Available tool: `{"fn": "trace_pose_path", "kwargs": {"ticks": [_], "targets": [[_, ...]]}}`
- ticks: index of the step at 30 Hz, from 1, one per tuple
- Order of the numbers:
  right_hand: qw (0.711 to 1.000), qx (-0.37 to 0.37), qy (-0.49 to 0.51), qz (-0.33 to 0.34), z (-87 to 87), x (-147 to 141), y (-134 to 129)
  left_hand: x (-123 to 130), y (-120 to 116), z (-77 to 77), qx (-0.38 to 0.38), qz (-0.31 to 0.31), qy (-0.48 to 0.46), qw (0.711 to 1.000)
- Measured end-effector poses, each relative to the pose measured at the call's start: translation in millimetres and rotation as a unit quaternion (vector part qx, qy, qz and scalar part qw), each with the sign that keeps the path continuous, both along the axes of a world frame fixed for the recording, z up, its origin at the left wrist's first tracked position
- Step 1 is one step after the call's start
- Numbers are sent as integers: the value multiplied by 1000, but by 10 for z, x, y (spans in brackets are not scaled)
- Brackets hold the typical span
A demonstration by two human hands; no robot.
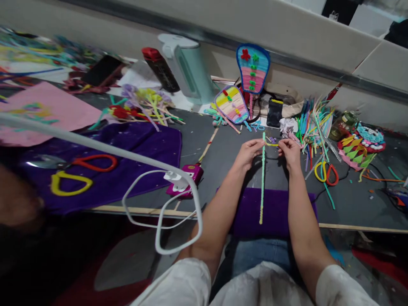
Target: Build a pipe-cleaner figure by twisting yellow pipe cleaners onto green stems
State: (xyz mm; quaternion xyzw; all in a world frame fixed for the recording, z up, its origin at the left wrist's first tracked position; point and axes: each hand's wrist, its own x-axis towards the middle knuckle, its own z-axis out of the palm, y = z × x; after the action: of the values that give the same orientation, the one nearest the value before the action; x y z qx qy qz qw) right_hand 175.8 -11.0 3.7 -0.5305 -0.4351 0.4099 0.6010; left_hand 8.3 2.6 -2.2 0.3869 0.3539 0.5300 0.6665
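My left hand (248, 154) is closed near the top of a long mint-green pipe cleaner stem (263, 170), which hangs toward me and has a yellowish lower end. To its right, my right hand (290, 152) pinches the free end of a short yellow pipe cleaner (272, 145). The yellow piece reaches across to the green stem; whether it is wound around it or only touches it, I cannot tell. Below my hands, a purple cloth (264, 204) lies over the table edge and my lap.
Scissors (326, 173) lie right of my right hand, beside bundled pipe cleaners (315, 123). Two fan-shaped crafts (253, 68) stand behind. A pink power strip (185, 182) with a looped white cable (159, 172) is on the left, near larger scissors (73, 172). A pitcher (191, 72) stands at the wall.
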Motion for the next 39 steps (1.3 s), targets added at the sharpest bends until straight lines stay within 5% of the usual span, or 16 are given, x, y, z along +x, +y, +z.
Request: {"fn": "trace_pose_path", "kwargs": {"ticks": [5, 10, 18, 24, 27, 32, 39], "targets": [[999, -19, -9, 44, 30, -54, -23, 79, -17, -66, 5, -16, 6, 1000], [997, -32, 21, 67, 60, -133, -67, 82, 15, -53, 13, 50, 7, 999], [936, -119, -37, 330, 150, -345, -242, 22, 117, -49, 44, 177, -28, 983], [925, -117, -30, 359, 136, -428, -260, 41, 86, -26, 64, 184, -42, 980], [938, -99, -28, 331, 156, -435, -256, 47, 60, -23, 75, 171, -36, 982], [989, -25, 13, 146, 196, -365, -204, 59, 3, -5, 89, 150, -57, 983], [997, 38, -49, 37, 147, -371, -154, 187, -99, -8, 52, 99, -48, 993]]}}
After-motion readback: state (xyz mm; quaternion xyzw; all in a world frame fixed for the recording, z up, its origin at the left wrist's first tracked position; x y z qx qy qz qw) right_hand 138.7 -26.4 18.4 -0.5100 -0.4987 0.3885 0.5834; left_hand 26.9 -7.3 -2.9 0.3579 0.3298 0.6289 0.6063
